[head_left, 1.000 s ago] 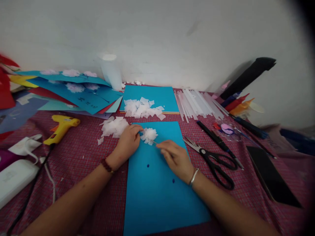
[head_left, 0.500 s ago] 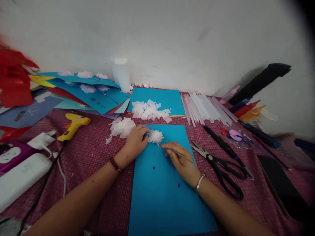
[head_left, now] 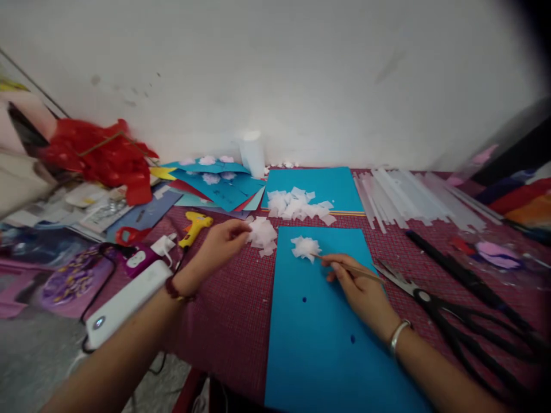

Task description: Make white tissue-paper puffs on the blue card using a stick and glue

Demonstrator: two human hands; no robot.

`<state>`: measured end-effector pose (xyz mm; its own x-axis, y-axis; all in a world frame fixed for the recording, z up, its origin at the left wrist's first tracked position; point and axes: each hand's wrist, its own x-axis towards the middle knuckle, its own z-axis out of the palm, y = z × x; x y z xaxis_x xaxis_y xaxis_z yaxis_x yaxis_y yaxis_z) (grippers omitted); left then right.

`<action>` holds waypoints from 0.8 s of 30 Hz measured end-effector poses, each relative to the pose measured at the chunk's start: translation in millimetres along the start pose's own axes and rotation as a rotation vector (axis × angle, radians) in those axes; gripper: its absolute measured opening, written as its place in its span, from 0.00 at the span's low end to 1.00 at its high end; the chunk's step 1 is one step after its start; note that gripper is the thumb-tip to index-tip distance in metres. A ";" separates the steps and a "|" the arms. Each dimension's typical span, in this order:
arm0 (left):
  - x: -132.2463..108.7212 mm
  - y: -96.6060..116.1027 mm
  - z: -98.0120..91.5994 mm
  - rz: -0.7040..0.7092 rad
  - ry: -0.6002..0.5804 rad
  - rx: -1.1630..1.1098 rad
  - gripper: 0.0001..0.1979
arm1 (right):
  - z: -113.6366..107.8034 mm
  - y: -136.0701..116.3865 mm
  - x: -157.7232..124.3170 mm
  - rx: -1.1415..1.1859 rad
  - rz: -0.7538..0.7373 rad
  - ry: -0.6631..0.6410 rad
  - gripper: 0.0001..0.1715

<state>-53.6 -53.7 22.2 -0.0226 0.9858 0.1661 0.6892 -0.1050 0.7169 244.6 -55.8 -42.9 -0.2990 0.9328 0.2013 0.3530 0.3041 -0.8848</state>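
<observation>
The right grip (head_left: 364, 295) pinches a thin tan stick (head_left: 361, 273) at a white tissue-paper puff (head_left: 305, 247) on a blue paper sheet (head_left: 318, 350); whether the left grip (head_left: 218, 248), by white tissue squares (head_left: 263, 234), holds anything is unclear.

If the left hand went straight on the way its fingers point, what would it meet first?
The left hand would probably first meet the loose pile of white paper pieces right by its fingers; this view leaves unclear whether they touch it or hover above.
</observation>
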 end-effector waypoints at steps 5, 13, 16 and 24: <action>-18.4 -39.5 -39.8 -0.216 0.034 0.096 0.10 | -1.3 -1.7 -1.8 -0.017 -0.006 0.006 0.17; -27.5 -23.0 -5.7 -0.006 -0.017 0.293 0.07 | 0.0 -4.3 -1.8 0.008 -0.043 0.029 0.16; -30.7 -2.6 13.2 0.303 -0.165 0.620 0.10 | 1.2 -4.9 -1.2 0.020 -0.039 0.050 0.15; -11.8 -3.9 37.7 0.479 -0.161 0.848 0.12 | 1.4 -9.4 -0.2 0.081 -0.008 0.068 0.14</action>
<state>-28.8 -60.0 -8.1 0.4501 0.8760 0.1734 0.8919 -0.4315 -0.1355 240.1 -59.1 -35.2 -0.2395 0.9423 0.2339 0.2769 0.2972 -0.9138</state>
